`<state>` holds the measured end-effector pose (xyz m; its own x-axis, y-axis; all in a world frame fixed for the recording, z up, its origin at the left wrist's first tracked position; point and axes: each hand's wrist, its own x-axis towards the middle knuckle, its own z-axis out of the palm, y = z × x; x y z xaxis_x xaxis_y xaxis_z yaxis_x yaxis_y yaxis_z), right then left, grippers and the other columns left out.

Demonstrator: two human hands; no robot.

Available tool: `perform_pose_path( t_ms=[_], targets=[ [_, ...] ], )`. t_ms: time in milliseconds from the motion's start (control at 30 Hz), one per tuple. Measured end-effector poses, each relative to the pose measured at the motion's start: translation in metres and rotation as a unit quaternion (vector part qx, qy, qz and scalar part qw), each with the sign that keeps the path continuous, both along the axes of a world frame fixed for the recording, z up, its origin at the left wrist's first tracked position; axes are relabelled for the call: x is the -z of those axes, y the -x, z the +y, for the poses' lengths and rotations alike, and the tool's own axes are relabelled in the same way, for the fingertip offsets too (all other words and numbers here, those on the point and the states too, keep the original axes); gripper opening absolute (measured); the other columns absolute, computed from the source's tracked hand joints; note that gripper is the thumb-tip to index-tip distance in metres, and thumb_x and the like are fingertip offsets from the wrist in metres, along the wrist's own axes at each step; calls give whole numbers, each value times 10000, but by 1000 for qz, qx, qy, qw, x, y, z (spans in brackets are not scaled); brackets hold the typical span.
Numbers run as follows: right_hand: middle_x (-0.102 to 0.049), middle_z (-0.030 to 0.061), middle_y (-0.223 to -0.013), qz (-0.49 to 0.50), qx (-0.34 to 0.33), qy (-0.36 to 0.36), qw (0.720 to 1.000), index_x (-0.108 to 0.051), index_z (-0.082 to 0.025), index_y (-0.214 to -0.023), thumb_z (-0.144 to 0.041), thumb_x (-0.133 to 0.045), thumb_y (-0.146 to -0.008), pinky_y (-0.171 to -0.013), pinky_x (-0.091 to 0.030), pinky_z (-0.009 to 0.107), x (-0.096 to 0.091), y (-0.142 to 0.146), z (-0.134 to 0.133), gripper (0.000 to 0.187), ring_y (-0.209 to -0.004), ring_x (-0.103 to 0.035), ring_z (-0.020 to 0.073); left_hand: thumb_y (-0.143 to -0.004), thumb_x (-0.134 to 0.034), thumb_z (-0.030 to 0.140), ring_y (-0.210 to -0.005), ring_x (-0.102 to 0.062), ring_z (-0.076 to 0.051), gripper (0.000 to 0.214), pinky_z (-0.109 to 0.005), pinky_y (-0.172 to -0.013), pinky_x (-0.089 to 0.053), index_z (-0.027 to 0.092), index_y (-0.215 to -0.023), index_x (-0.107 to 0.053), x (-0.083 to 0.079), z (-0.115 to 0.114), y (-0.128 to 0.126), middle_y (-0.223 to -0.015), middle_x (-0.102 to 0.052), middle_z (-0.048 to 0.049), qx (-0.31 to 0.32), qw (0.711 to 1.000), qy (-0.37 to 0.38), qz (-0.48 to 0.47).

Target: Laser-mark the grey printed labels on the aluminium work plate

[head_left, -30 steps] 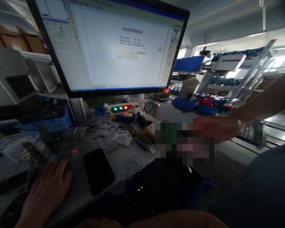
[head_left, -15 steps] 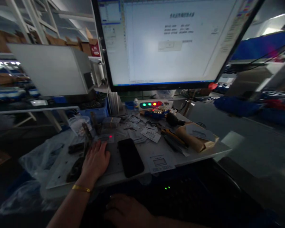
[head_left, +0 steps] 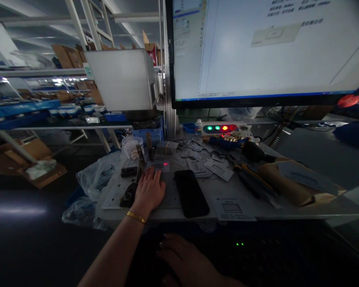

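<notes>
My left hand (head_left: 149,190), with a gold bracelet (head_left: 136,217) at the wrist, lies flat on a metal plate (head_left: 170,194). Its fingers are stretched out, their tips at the near edge of a small card-like label (head_left: 162,166) marked by a red light. Dark clamps (head_left: 140,161) stand just beyond and left of these fingers. Right of the hand lies a black phone (head_left: 191,194). Lower down, in deep shade, my right hand (head_left: 187,255) rests over the left part of a dark keyboard (head_left: 257,255), fingers apart; no held object shows.
A monitor (head_left: 266,67) rises behind the bench. Loose printed cards (head_left: 218,169), pliers (head_left: 254,179), a brown paper packet (head_left: 293,181) and a lit button panel (head_left: 221,128) occupy the bench. A plastic tub (head_left: 132,146) stands at left, above a clear bag (head_left: 91,179).
The view has swung left, so the bench and monitor sit farther right. The red light on the label has turned from a dot into a short stroke. My left hand stays on the plate.
</notes>
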<state>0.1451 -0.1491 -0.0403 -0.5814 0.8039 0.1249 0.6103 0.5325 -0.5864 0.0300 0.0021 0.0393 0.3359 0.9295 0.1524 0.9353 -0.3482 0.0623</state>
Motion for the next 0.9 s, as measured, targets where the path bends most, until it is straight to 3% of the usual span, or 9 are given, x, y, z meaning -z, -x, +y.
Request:
perform_pose_path(
  t_ms=[367,900],
  targets=[
    [-569,123,-1332,-10,4,32,999,-540,-165,-1299,-450,-533,-872,-1078,-389,440,-17,-3,-4,513,-1324,-417,275,-918,-365,243,-1385,-335,-299,460,-449,-1145,-285,139,-1358,-447,2,1,0,-1474,-408,-163,-4,1000,-4,1],
    [-572,120,-1327,18,16,20,1000,-562,-152,-1272,-437,-532,-865,-1098,-365,401,-18,-3,-6,498,-1317,-427,261,-918,-373,251,-1385,-336,-298,464,-441,-1150,-273,130,-1360,-444,3,2,1,-1474,-406,-168,4,1000,-11,2]
  ],
)
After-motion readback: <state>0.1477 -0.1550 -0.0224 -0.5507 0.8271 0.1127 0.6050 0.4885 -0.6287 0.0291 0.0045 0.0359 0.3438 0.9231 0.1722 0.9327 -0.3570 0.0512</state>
